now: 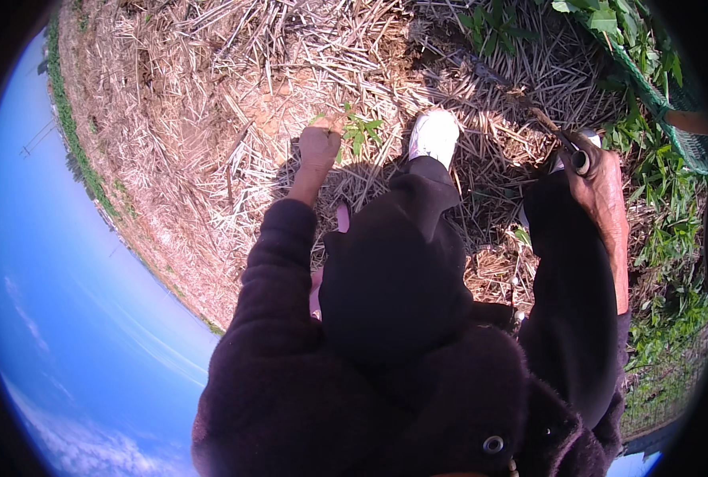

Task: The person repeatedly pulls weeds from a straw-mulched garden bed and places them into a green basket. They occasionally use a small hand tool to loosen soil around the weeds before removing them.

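My left hand (320, 145) is closed in a fist low over the straw, gripping a small leafy green plant (361, 131). Leaves stick out to the right of the fist, while the fingers hide the stem. At the right, my right hand (598, 182) is wrapped round the handle of a long-handled tool (548, 122) with a hollow, tube-like end. The tool slants away to the upper left, and its far end blends into shaded straw, so its head cannot be made out. A white shoe (434, 137) rests on the ground between my hands.
Dry straw (181, 119) covers the soil. Green netting (643, 83) runs along the right edge, with leafy plants (658, 238) beside it. Another green plant (497, 30) grows at the top. My dark-clothed knee (396, 280) rises between my arms.
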{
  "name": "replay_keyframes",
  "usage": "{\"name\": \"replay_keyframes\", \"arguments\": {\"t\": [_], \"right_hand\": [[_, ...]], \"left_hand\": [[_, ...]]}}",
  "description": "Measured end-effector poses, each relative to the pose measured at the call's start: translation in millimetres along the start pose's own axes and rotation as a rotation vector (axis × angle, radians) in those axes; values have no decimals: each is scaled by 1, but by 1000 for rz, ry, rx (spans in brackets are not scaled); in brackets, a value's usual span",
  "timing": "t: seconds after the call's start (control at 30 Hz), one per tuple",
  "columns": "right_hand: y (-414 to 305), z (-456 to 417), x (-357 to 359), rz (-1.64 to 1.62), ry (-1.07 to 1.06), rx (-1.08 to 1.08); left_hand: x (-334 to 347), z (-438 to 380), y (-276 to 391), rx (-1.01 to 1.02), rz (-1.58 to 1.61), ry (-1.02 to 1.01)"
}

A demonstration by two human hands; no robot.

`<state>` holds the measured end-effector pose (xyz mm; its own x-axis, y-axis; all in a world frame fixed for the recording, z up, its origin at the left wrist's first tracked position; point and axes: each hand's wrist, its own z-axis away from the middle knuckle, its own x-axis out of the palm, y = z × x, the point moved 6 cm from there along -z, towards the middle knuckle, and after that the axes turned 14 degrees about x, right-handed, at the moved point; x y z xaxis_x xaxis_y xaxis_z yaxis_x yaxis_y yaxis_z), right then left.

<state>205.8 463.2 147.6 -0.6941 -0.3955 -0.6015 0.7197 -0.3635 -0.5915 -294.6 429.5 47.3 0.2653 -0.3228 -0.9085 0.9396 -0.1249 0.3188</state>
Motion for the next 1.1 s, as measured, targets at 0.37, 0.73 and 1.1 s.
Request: {"name": "replay_keyframes", "arguments": {"t": [0.37,0.73,1.1], "right_hand": [[-2,-1,1,21,-43,32],[6,-4,4,142,-67,93],[5,-6,8,95,-119,141]], "left_hand": [[56,-6,33,-175,-118,-247],[84,-33,6,-477,11,-647],[93,-19,-9,-362,139,-503]]}}
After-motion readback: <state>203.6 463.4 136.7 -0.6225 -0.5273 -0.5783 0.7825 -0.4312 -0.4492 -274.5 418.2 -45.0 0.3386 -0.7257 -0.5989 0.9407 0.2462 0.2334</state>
